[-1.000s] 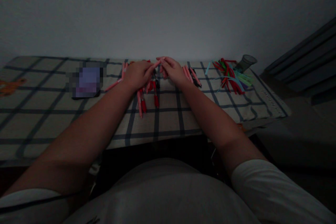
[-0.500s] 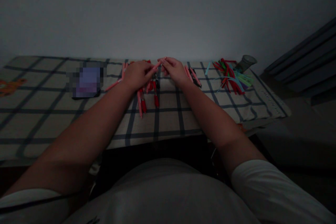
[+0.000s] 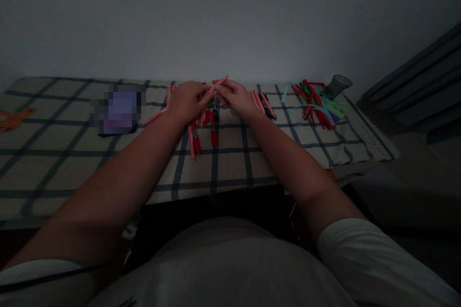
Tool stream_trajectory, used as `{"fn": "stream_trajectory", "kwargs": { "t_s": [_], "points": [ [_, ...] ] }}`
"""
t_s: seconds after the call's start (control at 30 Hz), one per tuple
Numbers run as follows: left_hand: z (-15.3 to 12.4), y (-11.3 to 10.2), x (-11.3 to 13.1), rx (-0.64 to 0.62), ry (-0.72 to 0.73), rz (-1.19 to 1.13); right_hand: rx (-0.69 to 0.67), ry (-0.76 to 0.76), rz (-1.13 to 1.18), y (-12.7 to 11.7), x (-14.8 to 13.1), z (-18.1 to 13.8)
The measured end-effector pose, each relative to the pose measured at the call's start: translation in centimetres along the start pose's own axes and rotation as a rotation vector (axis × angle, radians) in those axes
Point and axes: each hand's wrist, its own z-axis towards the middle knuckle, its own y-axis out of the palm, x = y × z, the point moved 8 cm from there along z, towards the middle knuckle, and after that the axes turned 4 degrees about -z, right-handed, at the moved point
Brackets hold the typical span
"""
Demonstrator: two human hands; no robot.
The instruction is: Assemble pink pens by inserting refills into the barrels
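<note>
Both hands meet at the far middle of the tabletop [image 3: 54,163], above a heap of pens [image 3: 201,129]. The left hand [image 3: 187,100] pinches a pink pen [image 3: 218,84] that tilts up toward 1 o'clock; the right hand [image 3: 239,98] closes on its other end, though the dim light blurs the fingers. The step looks like fitting or pulling a pen part; next it needs a steady, aligned push or pull. Coloured strips [image 3: 319,103] lie at 3 o'clock.

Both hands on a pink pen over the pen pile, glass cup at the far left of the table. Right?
Not quite. The head view shows the glass cup at the far right. The left hand and right hand do meet on a pink pen above the pen pile.
</note>
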Motion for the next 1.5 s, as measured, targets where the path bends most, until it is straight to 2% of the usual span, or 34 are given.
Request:
{"fn": "stream_trajectory", "kwargs": {
  "t_s": [0.27,0.43,0.6,0.77,0.97,1.17,1.33,1.5],
  "points": [
    [-0.3,-0.1,0.6,0.008,0.038,-0.015,0.053,-0.004,0.066,-0.1,-0.5,0.2],
    [-0.2,0.0,0.7,-0.026,0.046,-0.022,0.164,0.065,0.089,-1.8,-0.7,0.0],
    [0.0,1.3,0.4,-0.097,0.115,-0.02,0.212,0.077,0.042,-3.2,-0.7,0.1],
    [0.1,2.2,0.7,-0.157,0.215,-0.04,0.239,0.128,-0.117,-4.6,-0.4,0.1],
    [0.0,2.4,1.2,-0.197,0.283,-0.041,0.344,0.153,-0.402,-7.7,-0.3,0.0],
    [0.2,2.7,0.8,-0.196,0.258,-0.055,0.351,0.263,-0.647,-10.0,-0.1,-0.7],
    [0.2,2.9,0.7,-0.195,0.266,-0.089,0.31,0.347,-0.881,-11.1,-0.4,-1.2],
    [0.2,2.9,0.7,-0.192,0.259,-0.111,0.297,0.401,-0.981,-11.6,-0.7,-1.9]
  ]
}}
